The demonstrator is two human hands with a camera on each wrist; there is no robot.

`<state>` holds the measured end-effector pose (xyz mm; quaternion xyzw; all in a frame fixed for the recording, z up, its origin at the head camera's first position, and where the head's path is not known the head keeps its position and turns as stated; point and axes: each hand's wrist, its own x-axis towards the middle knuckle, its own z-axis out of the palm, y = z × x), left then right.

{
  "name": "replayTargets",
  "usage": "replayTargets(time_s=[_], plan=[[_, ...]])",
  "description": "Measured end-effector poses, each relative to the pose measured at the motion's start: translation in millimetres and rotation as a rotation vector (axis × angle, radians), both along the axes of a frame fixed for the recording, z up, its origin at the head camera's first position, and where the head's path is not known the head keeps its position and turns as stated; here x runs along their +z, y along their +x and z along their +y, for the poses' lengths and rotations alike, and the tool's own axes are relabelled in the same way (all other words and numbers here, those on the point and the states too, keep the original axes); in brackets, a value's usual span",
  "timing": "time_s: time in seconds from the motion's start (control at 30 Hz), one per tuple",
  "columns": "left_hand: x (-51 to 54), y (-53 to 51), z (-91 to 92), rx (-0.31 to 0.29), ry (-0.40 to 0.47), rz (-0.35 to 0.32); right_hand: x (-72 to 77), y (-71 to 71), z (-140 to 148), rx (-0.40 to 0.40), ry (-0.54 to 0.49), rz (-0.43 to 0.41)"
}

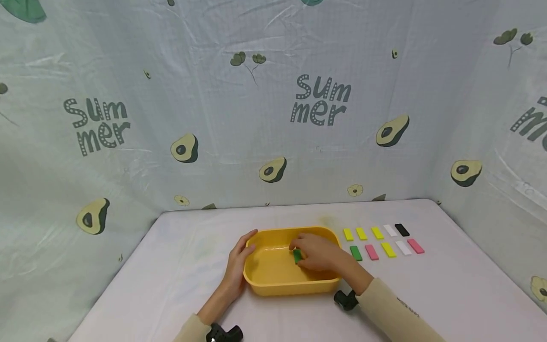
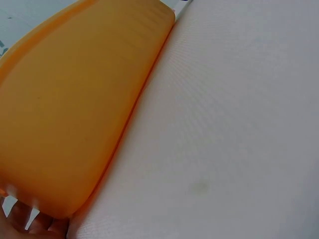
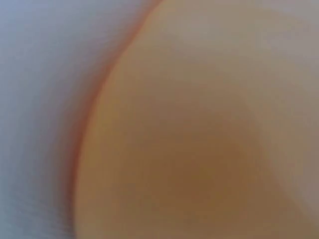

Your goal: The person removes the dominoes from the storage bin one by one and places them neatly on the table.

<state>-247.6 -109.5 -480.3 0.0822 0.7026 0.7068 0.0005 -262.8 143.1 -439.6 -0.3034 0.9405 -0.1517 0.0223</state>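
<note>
A yellow plastic tray [image 1: 295, 288] with rounded corners sits on the table. My left hand [image 1: 236, 266] holds its left side, thumb at the rim and the other fingers along the outside; in the left wrist view those fingers [image 2: 42, 226] show beside the tray wall [image 2: 75, 109]. Inside the tray, my right hand [image 1: 318, 252] pinches a small green rectangular block [image 1: 297, 256] between thumb and fingers, low over the tray floor. Part of the block is hidden by the hand. Only the blurred tray wall [image 3: 174, 149] fills the right wrist view; no fingers show there.
Right of the tray lie two rows of small flat blocks: several yellow ones [image 1: 361, 233], another green block [image 1: 356, 253], pink ones [image 1: 372, 252], white ones [image 1: 403, 247] and a black one [image 1: 402, 230]. A pale cloth [image 1: 192, 270] covers the table; printed sheeting [image 1: 222, 118] hangs behind it.
</note>
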Motion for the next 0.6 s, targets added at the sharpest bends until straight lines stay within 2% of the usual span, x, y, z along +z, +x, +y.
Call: replayTargets(time_s=[0.17, 0.6], plan=[[1.1, -0.9, 1.0, -0.016, 0.016, -0.004, 1.8, -1.6, 0.9, -0.028, 0.003, -0.018], [2.5, -1.0, -0.8, -0.006, 0.036, 0.002, 3.1, -2.0, -0.9, 0.024, -0.067, -0.053]])
